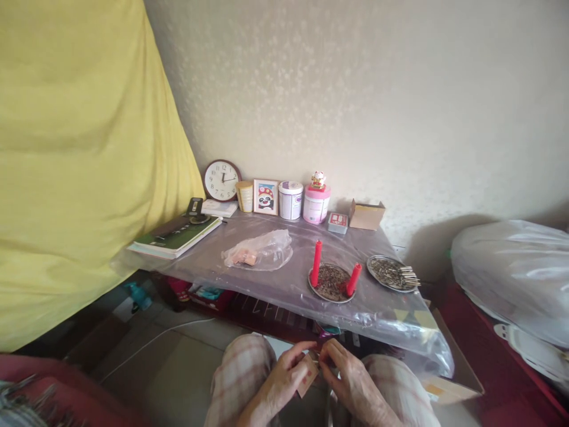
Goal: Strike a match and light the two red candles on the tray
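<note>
Low in the head view, above my knees, both hands are close together. My left hand (pixel 288 376) is closed on a small tan cardboard packet (pixel 307 379) with red print, pinched between thumb and fingers. Thin pale bits show at the packet's upper end. Right beside it, my right hand (pixel 349 376) has its fingertips pressed together; what they hold, if anything, is too small to make out. On the table ahead, a red candle (pixel 316 264) stands upright and a shorter, tilted red candle (pixel 354 280) leans, both on a round plate (pixel 331 299) of dark seeds or grains.
A plastic-covered table (pixel 267 284) carries a clear bag (pixel 271 249) with tan pieces inside, and a second plate (pixel 386 287) with pale sticks. Books (pixel 178 237), a clock (pixel 222 180), tins (pixel 290 200) and an open carton (pixel 367 216) line the back. A yellow curtain (pixel 84 148) hangs left.
</note>
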`<state>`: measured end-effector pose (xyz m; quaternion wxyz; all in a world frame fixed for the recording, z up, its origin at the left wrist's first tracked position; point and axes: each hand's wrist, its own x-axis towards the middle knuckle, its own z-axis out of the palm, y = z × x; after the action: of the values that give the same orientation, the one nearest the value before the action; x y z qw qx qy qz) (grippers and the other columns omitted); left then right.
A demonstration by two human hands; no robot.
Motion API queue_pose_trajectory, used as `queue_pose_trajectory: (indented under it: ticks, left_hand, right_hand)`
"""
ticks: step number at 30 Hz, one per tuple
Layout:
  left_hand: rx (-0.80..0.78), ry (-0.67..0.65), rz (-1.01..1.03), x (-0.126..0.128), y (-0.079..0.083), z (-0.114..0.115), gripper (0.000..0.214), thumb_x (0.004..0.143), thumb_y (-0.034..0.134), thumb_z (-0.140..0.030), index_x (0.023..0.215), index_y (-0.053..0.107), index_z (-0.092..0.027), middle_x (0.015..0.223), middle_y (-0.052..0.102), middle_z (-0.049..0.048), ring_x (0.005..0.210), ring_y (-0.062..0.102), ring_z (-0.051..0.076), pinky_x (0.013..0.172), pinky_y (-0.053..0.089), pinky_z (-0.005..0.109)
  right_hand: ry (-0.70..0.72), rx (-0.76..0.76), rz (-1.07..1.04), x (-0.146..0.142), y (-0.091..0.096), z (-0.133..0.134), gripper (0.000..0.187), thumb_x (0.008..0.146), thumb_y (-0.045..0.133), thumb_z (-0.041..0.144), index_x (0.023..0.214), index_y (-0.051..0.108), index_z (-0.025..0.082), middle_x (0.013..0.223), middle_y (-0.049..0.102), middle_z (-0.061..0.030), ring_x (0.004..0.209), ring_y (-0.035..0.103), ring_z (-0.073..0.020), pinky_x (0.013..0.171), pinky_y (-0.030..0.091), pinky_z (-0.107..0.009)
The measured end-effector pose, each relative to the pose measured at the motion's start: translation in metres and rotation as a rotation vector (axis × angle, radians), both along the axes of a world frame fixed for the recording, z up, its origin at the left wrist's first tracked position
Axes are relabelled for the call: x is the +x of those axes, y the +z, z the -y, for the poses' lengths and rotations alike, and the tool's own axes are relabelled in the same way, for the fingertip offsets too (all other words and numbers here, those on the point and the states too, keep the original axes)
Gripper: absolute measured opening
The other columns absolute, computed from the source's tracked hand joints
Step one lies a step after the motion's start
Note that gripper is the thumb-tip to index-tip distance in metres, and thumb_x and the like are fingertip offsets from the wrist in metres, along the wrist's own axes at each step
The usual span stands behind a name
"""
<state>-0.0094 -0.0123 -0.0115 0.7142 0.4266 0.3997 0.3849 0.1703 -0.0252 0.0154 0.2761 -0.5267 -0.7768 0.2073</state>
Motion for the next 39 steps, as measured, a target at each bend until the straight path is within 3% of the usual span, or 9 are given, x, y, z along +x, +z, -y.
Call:
queue_pose_trajectory:
  ticks: [7,14,18,25,30,34,39]
  left_hand:
    - [-0.053,-0.018,-0.045,-0.003,0.011,0.002,0.045,0.081,0.063,-0.034,0.124,0.064,-0.020,0.075,0.073,0.0043,0.049,0.050,0.013,0.041,0.024,0.024]
    - [-0.027,-0.022,-0.025,-0.002,0.018,0.003,0.049,0.081,0.061,-0.037,0.126,0.059,-0.018,0.081,0.076,0.0059,0.048,0.051,0.013,0.041,0.033,0.024]
    - [-0.009,-0.021,0.005,-0.001,0.020,0.003,0.053,0.080,0.062,-0.040,0.127,0.057,-0.017,0.082,0.077,0.0065,0.048,0.051,0.013,0.040,0.033,0.024]
    - [0.009,0.007,0.038,-0.003,0.016,0.002,0.056,0.082,0.063,-0.043,0.130,0.054,-0.017,0.086,0.078,0.0084,0.050,0.053,0.013,0.040,0.033,0.023]
    - [0.012,0.056,0.093,-0.006,0.018,0.002,0.061,0.082,0.064,-0.046,0.133,0.050,-0.016,0.091,0.078,0.0096,0.057,0.058,0.015,0.040,0.036,0.021]
    - [0.020,0.091,0.095,-0.008,0.022,0.002,0.061,0.081,0.066,-0.045,0.132,0.050,-0.016,0.090,0.078,0.0095,0.065,0.063,0.018,0.040,0.039,0.020]
    - [0.020,0.120,0.075,-0.008,0.021,0.001,0.057,0.081,0.067,-0.043,0.130,0.052,-0.018,0.083,0.073,0.0037,0.060,0.059,0.015,0.039,0.041,0.020]
  right_hand:
    - [-0.069,-0.062,-0.139,-0.001,0.002,-0.002,0.014,0.088,0.051,0.023,0.079,0.061,0.021,0.077,0.069,-0.0029,0.068,0.065,-0.0175,0.066,0.051,-0.028]
    - [-0.151,-0.187,-0.331,-0.002,0.008,-0.004,0.020,0.086,0.056,0.036,0.084,0.067,0.020,0.082,0.072,-0.0050,0.075,0.067,-0.0204,0.071,0.051,-0.030]
    - [-0.162,-0.275,-0.441,-0.003,0.006,-0.005,0.024,0.086,0.058,0.042,0.080,0.065,0.020,0.072,0.069,-0.0032,0.068,0.065,-0.0194,0.067,0.050,-0.030]
    - [-0.254,-0.248,-0.697,0.000,-0.006,-0.009,0.039,0.076,0.074,0.057,0.071,0.064,0.019,0.066,0.064,-0.0011,0.060,0.058,-0.0163,0.059,0.046,-0.027]
    - [-0.365,-0.280,-1.088,-0.005,0.020,0.003,0.033,0.072,0.081,0.049,0.076,0.062,0.022,0.085,0.073,-0.0029,0.068,0.068,-0.0196,0.073,0.057,-0.033]
    - [-0.457,-0.298,-1.200,-0.011,0.042,0.011,0.024,0.074,0.081,0.040,0.076,0.061,0.027,0.092,0.075,-0.0006,0.073,0.074,-0.0222,0.079,0.060,-0.036]
    - [-0.406,-0.261,-1.121,-0.010,0.032,0.005,0.033,0.070,0.085,0.046,0.073,0.060,0.024,0.086,0.073,-0.0011,0.069,0.074,-0.0205,0.075,0.061,-0.034]
